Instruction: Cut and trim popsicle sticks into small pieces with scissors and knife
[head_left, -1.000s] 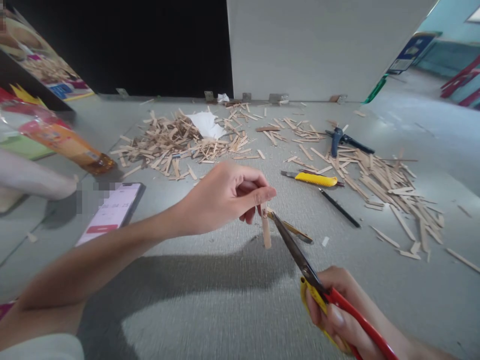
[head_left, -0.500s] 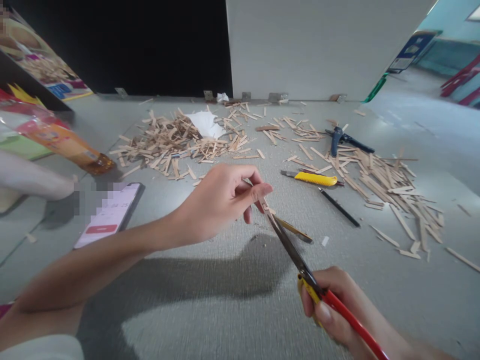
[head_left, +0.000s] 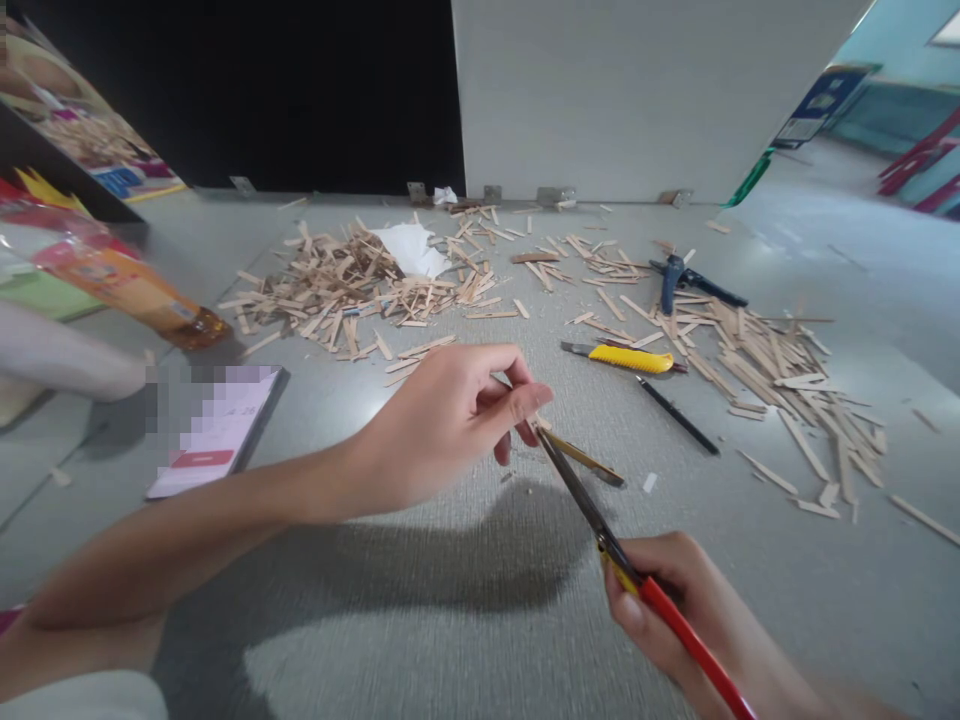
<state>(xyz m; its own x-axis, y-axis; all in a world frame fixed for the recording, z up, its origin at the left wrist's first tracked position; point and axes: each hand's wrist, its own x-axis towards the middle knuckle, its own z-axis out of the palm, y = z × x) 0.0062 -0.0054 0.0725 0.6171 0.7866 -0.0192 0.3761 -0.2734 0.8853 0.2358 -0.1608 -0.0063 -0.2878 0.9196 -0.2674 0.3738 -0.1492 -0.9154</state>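
Observation:
Around the red and yellow handles of a pair of long dark-bladed scissors [head_left: 577, 490], my right hand [head_left: 675, 600] is closed. The blades point up and left, their tips at the fingers of my left hand [head_left: 465, 420]. That hand is closed in a pinch between thumb and fingers on a small wooden stick [head_left: 535, 424], mostly hidden by the fingers and the blade tips. Whether the blades touch the stick I cannot tell. Just behind the tips, a gold-coloured cutter knife [head_left: 585, 460] lies on the grey floor [head_left: 450, 620].
A large heap of wooden sticks [head_left: 330, 280] with white paper [head_left: 412, 248] lies back left, another stick pile [head_left: 787, 365] right. Nearby are a yellow cutter [head_left: 634, 358], black pen [head_left: 679, 415], dark blue clamp-like tool [head_left: 675, 285], phone [head_left: 225, 430], bottle [head_left: 135, 285] and another person's limb [head_left: 67, 345].
My left hand has come slightly down and right, and less of the wooden stick shows. The scissors' handles look closer together, with less of the yellow one visible.

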